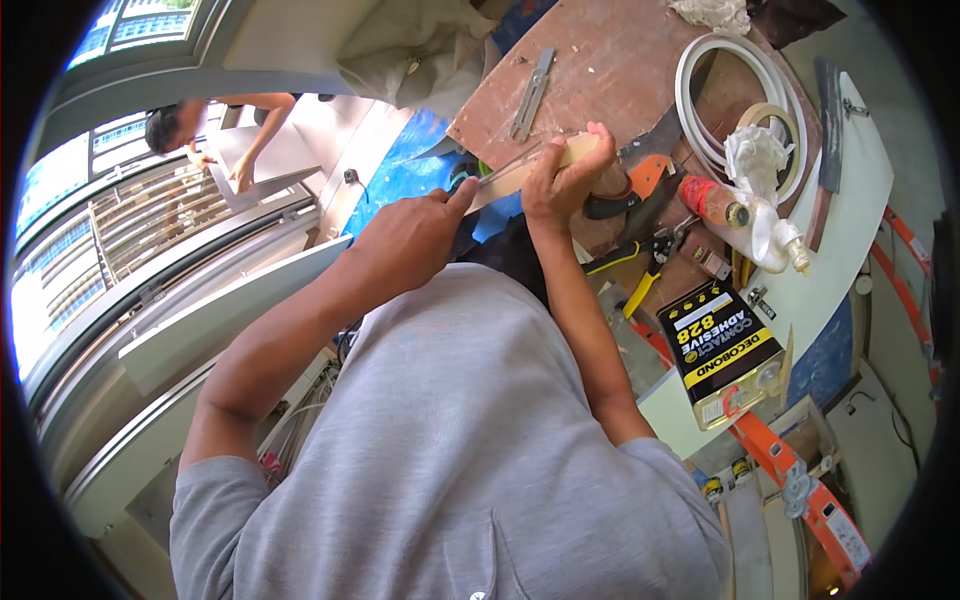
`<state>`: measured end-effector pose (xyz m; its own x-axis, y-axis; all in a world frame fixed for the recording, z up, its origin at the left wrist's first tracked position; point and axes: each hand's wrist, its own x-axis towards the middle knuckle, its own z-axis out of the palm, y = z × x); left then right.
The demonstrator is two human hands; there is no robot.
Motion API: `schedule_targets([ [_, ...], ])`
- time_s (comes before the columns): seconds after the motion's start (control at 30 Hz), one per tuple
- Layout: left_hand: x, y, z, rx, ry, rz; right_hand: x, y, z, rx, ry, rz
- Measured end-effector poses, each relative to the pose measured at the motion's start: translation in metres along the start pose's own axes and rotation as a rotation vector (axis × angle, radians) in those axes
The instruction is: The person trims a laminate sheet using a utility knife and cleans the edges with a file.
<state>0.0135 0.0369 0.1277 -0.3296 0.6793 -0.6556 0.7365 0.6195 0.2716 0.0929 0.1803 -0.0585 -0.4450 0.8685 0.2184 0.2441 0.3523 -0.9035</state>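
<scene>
Working a thin blade point(514, 166) along the pale strip point(508, 184) between the hands seems the step: left hand point(415, 235) closed at the blade's left end, right hand point(562, 188) gripping the strip; next calls for steady support.

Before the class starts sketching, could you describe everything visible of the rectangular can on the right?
The can is boxy and looks metal, its broad face black with a yellow band and white and yellow printing, upside down in this view. The gold-toned end toward the picture's lower edge carries a round, pale cap and a red loop, possibly a handle. It seems to lie flat near the edge of the pale panel. Neither hand touches it.
</scene>
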Motion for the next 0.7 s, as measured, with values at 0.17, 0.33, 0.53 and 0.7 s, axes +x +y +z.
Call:
schedule_targets([
  [0.17,-0.029,0.022,-0.035,0.003,-0.048,-0.048,0.002,-0.003,0.001,-0.006,0.016,0.011],
  [0.33,-0.025,0.010,-0.006,0.038,-0.030,-0.052,-0.001,-0.001,0.000,0.025,0.032,0.025],
  [0.53,0.000,-0.008,0.010,0.029,0.030,-0.009,0.006,-0.005,0.001,-0.014,0.015,-0.028],
  [0.7,-0.038,0.016,-0.026,0.050,-0.070,-0.062,0.003,-0.004,0.002,-0.015,0.044,-0.011],
])
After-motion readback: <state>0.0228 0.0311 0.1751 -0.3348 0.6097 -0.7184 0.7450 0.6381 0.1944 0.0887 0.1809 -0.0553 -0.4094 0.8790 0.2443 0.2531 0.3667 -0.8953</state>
